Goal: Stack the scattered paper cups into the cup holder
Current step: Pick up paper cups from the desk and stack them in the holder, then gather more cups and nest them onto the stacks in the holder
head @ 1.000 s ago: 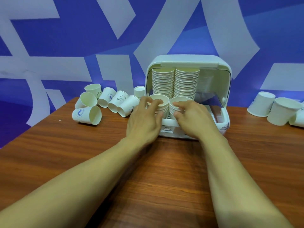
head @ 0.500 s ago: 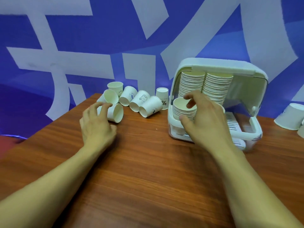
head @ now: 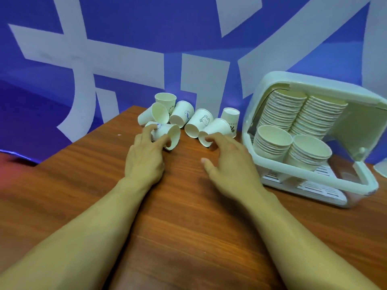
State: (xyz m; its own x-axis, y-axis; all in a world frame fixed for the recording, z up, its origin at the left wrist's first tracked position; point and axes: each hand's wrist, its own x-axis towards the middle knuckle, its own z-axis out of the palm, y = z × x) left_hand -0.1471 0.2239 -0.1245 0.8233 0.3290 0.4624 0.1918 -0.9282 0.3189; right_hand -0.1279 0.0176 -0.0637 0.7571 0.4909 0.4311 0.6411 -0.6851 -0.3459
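Several white paper cups lie scattered at the table's back edge. My left hand (head: 145, 158) grips one cup lying on its side (head: 170, 132), fingers over its base end and thumb near its rim. My right hand (head: 229, 162) is spread, its fingertips touching the rim of another lying cup (head: 216, 127), thumb held apart. The white cup holder (head: 326, 181) stands to the right with its lid raised. It holds two tall leaning stacks (head: 293, 109) at the back and two short stacks (head: 274, 139) in front.
Other loose cups (head: 181, 114) crowd together behind the two I touch, one upright (head: 230, 116) next to the holder. A blue and white wall runs right behind the wooden table (head: 188, 216). A further cup's edge (head: 381, 170) shows at far right.
Both hands left the holder's front stacks and moved left to the loose cups. The left hand closed on a lying cup; the right hand reached its neighbour. The view turned left.
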